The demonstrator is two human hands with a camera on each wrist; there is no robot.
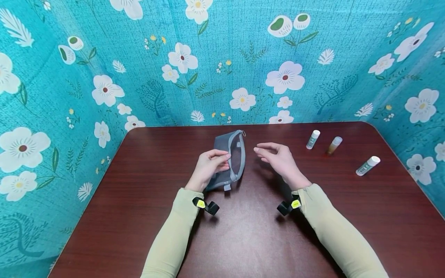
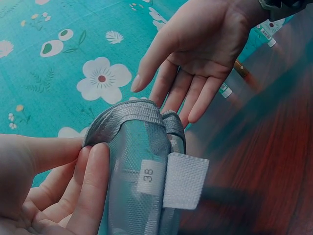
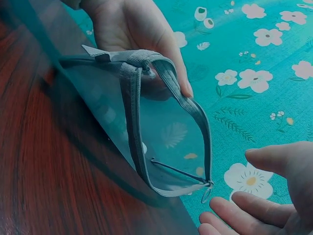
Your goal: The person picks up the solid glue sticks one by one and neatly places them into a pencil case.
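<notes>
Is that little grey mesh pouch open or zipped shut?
The mesh pouch is open: its zipper edges stand apart, and the left hand pinches one edge.

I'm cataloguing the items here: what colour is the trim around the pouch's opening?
Grey; the trim shows best in the right wrist view.

The pouch point(image 2: 129, 169) is thin, see-through mesh edged with ribbed matt fabric, its tag point(image 2: 186, 182) coarsely woven cloth. The desk point(image 1: 259, 235) looks like smooth, glossy grained wood; the backdrop point(image 1: 222, 40) is matt, textured cloth. The 3 tubes point(image 1: 367, 166) look like smooth plastic.
</notes>
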